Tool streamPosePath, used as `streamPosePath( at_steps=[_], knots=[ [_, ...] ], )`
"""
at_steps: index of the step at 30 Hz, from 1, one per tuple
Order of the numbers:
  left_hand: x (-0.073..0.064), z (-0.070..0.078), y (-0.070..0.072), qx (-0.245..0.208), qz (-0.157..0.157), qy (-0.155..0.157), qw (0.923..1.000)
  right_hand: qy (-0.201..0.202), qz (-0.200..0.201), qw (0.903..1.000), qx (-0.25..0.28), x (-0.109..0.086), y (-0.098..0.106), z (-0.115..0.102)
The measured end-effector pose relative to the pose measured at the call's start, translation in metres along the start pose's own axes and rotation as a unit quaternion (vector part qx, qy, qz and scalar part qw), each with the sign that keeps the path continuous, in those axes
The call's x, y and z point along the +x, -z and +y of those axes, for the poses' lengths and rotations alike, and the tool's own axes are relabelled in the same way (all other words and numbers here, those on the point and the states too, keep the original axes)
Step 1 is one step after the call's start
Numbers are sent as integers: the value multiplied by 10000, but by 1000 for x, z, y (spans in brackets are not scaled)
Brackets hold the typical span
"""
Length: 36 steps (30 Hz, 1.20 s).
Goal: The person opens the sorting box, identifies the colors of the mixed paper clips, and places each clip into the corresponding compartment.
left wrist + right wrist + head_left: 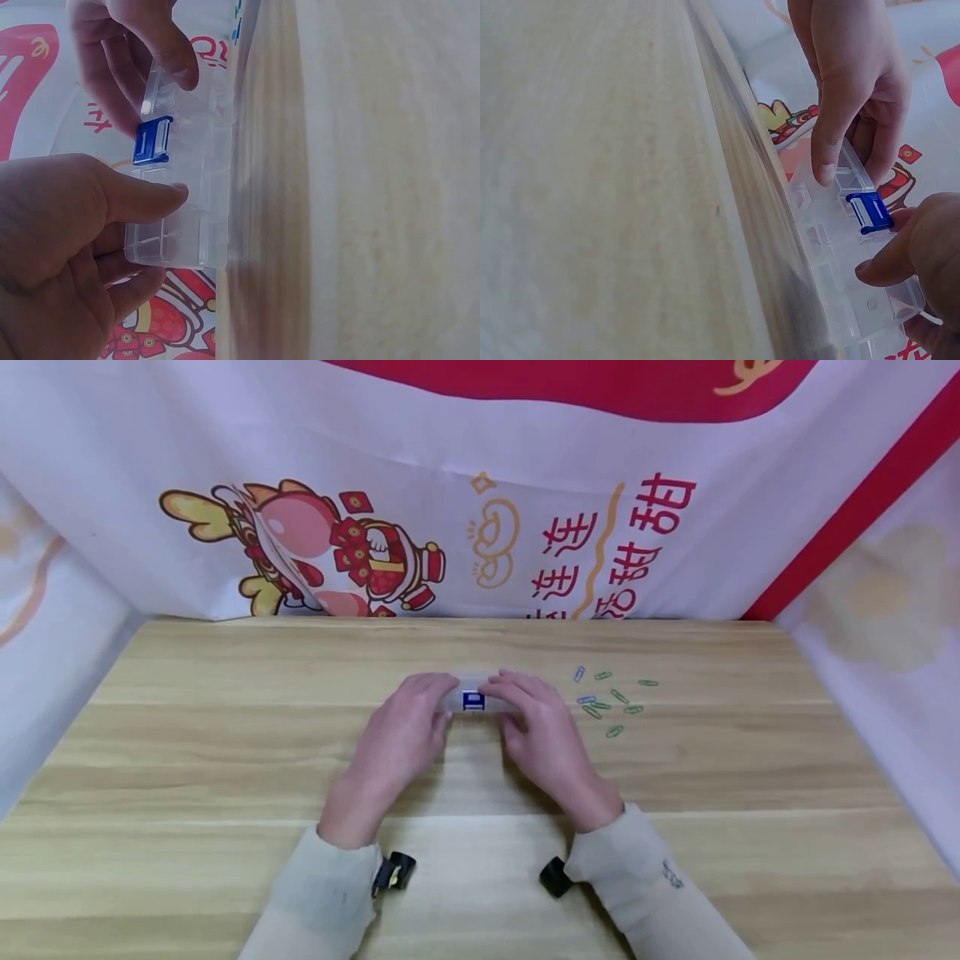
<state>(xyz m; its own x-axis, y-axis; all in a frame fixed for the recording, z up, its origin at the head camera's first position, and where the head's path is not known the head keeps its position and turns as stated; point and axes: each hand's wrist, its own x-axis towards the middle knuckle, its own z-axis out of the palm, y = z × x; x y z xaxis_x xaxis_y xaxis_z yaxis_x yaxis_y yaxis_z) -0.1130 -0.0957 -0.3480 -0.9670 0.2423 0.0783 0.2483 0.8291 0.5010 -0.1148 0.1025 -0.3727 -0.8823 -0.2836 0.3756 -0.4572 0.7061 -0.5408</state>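
Observation:
A clear plastic compartment box (491, 702) stands on its long edge on the table, its blue latch (473, 700) up along the top side. My left hand (401, 727) grips the left part of it, the thumb on the broad near face and the fingers behind. From the other side my right hand (543, 735) holds the right part the same way. Both wrist views show the latch between the two hands. In the left wrist view, divider walls show through the clear plastic (196, 157), and I see no contents in the visible compartments.
Several green and blue paper clips (618, 696) lie scattered on the wooden table (225, 760), just right of my right hand. A white cloth with red print (465, 435) hangs behind the table's far edge, and more cloth borders both sides.

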Motion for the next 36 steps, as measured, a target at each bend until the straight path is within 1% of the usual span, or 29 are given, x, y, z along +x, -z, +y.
streamPosePath(
  at_steps=[6, 11, 17, 23, 28, 31, 33, 36],
  knots=[
    [-1, 0, -2, 36, 27, -61, 10000, 67, 8, 10000, 11, -3, -1, 2],
    [0, 0, -1, 14, -36, -19, 10000, 156, 45, 9999, -26, -2, -1, 5],
    [0, 2, -2, -35, -54, 27, 10000, 354, 48, 9991, -208, 0, 0, 7],
    [0, 3, -2, 39, -70, 14, 10000, 575, 60, 9977, -353, 1, 1, 7],
    [-1, 3, -2, 116, -67, -26, 9999, 551, 25, 9977, -388, 1, 1, 8],
    [-2, 2, -1, 98, -92, -63, 9999, 541, 115, 9981, -281, 0, -1, 8],
    [-2, 0, 0, 38, -88, -60, 9999, 711, 241, 9970, -180, -1, -2, 7],
    [-2, -3, 4, -94, -61, -11, 9999, 1069, 398, 9934, -91, -2, -2, 2]
  ],
)
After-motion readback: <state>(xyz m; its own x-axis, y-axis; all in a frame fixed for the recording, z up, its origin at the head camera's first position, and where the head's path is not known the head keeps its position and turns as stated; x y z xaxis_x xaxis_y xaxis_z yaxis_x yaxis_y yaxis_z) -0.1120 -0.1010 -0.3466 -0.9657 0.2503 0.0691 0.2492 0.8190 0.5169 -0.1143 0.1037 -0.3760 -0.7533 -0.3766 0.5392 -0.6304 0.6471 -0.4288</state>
